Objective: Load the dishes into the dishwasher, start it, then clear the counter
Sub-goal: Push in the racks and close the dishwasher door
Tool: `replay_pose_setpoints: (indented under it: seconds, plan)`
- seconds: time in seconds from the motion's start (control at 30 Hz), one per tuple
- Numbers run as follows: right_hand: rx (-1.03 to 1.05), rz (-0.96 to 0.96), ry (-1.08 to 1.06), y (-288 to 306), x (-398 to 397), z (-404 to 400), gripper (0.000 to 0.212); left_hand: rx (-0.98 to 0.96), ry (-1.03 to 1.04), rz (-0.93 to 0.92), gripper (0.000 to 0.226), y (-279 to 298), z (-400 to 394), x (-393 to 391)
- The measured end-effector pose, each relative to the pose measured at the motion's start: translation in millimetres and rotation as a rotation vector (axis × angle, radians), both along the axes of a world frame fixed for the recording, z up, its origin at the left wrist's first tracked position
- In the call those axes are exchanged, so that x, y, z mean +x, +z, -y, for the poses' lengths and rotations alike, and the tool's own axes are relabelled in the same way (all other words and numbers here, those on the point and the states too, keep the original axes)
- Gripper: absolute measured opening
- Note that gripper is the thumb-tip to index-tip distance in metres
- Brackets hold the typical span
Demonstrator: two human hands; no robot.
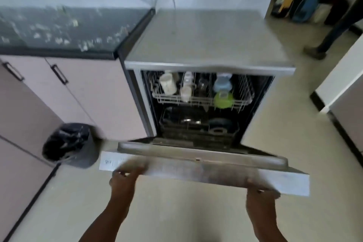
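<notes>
Both hands grip the dishwasher door [196, 165] by its front edge, left hand [125, 178] and right hand [259, 192] near opposite corners, fingers curled underneath; it likely swings stiff, hinged and heavy.

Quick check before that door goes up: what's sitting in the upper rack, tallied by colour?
Upper rack, as far as the blur allows:
White or cream: 3, a mug and two smaller cups
Clear: 1, a glass
Blue: 1, a bowl
Green: 1, a bowl
Total: 6
</notes>
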State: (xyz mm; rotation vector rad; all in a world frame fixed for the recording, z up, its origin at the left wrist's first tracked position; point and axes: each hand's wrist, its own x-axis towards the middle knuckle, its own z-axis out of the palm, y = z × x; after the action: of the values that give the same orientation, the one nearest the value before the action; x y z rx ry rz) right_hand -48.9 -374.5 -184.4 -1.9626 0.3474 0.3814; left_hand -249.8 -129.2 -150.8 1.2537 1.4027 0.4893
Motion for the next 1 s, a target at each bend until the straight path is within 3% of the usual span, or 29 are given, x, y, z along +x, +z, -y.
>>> replay_pose_setpoints:
  seconds: [0.07,0.1,0.23,0.37,0.53,0.6,0.73,0.83,0.9,1.0]
  plan:
    - [-0.164,0.071,0.066,27,23,-18,0.093,0.138,-0.079,-0.314,0.100,18,-14,31]
    - [-0.216,0.091,0.073,43,32,-27,0.097,0.225,-0.116,-0.400,0.105,26,-19,45]
    - [-0.337,0.142,0.123,83,65,-60,0.104,0.435,-0.320,-0.573,0.083,55,-31,96]
    - [-0.405,0.133,0.226,99,104,-82,0.109,0.618,-0.535,-0.807,0.075,78,-48,118]
    - [-0.363,0.110,0.286,118,145,-109,0.096,0.801,-0.951,-0.846,0.083,95,-76,132]
    - [-0.484,0.148,0.343,129,152,-112,0.082,0.804,-1.056,-0.917,0.084,102,-82,135]
    - [-0.866,0.444,0.611,149,154,-115,0.041,0.809,-1.101,-0.980,0.093,111,-103,143]
    - [-1.037,0.639,0.790,155,162,-127,0.033,0.893,-1.131,-0.995,0.090,116,-122,155]
    - [-1.046,0.727,0.815,157,173,-134,0.035,1.100,-1.173,-0.916,0.090,121,-135,164]
    - [-1.044,0.824,0.788,166,194,-145,0.043,1.438,-1.166,-0.752,0.037,119,-160,186]
